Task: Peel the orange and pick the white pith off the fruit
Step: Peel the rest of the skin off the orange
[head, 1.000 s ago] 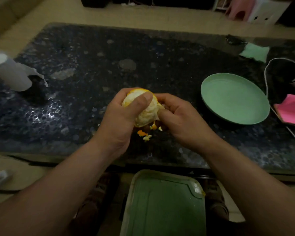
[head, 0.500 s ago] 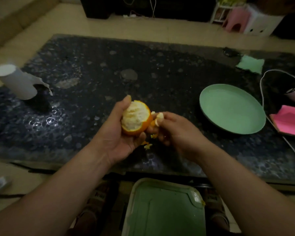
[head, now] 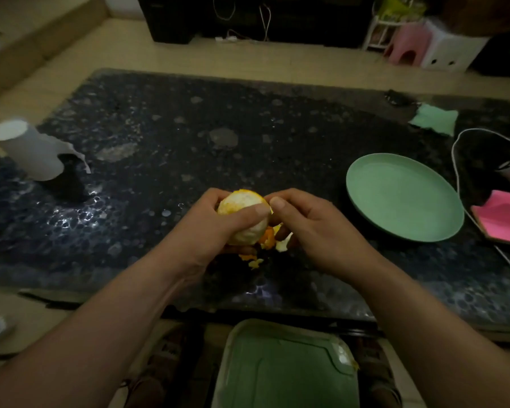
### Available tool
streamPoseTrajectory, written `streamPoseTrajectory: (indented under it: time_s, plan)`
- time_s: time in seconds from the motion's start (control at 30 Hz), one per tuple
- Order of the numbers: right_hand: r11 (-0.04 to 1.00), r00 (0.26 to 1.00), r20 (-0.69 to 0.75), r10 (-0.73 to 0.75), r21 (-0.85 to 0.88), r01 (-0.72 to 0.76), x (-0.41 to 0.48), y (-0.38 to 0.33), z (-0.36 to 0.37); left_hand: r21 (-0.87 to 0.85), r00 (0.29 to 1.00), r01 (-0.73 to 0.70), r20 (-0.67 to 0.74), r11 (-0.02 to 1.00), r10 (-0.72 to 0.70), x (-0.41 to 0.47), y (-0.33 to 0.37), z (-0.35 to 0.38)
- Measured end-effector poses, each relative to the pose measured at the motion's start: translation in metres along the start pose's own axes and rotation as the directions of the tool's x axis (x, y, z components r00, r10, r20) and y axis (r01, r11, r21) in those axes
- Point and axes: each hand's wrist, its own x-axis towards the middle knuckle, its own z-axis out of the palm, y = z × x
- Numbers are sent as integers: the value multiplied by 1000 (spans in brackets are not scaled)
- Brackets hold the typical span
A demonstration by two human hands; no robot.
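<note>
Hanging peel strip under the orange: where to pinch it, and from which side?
Pinch the peel strip near its root at the orange, coming from the right and below. It hangs free at the fruit's lower right, while the left hand wraps the left side and front.

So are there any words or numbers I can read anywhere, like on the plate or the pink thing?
None can be read.
The plate, tray, paper roll and pink thing show no print.
The orange shows no sticker.
The yellow thing at the back is too blurred to tell.
</note>
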Motion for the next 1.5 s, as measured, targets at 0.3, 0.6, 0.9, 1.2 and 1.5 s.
streamPoseTrajectory:
  time_s: [0.3,0.6,0.9,1.2,1.5]
  plan:
    - [995,996,75,-54,-84,60,-5,4,-9,299,988,-153,84,942,133,-4,3,-2]
    - [836,975,79,-208,-503,219,-7,7,-4,353,976,-217,110,910,190,-5,-5,4]
    - [941,983,74,-170,-286,184,-14,5,-2,251,977,-181,153,951,145,-6,4,-2]
    - [906,968,-50,-245,-368,210,-12,11,5,343,965,-256,149,904,216,-11,4,-1]
    - [965,986,13,-165,-207,164,-15,7,10,301,968,-227,172,926,182,-9,3,-11]
